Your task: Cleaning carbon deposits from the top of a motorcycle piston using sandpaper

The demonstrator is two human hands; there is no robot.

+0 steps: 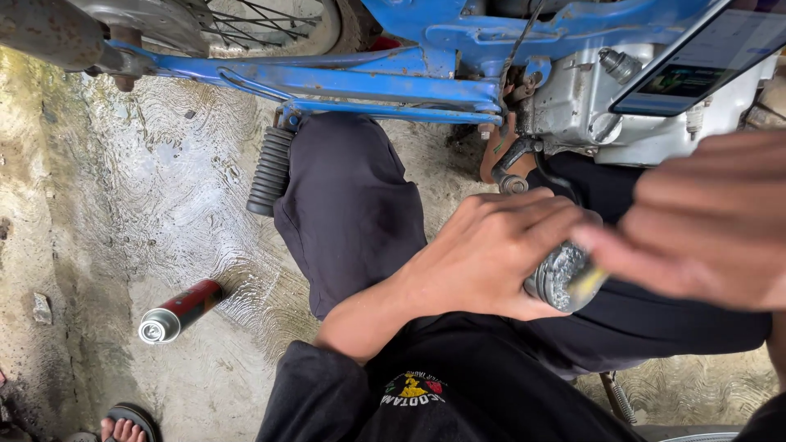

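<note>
In the head view we see our left hand (491, 250) curled around a small round metal part (561, 277), fingers wrapped over its top so that only its grimy grey end face shows below the knuckles. Our right hand (704, 221) comes in from the right, blurred and close to the camera, its fingertips pressed against that end face, where a yellowish sliver shows; we cannot tell whether it pinches anything. The part sits between both hands, above our lap in dark trousers (352, 205). Beyond the hands stands a blue motorcycle frame (368, 82) with a ribbed black footpeg (270, 170) and a grey engine casing (573, 98). On the wet concrete floor (147, 205), well apart to the left, lies a red spray can (180, 311). A sandalled foot (123, 426) shows at the lower left edge.
</note>
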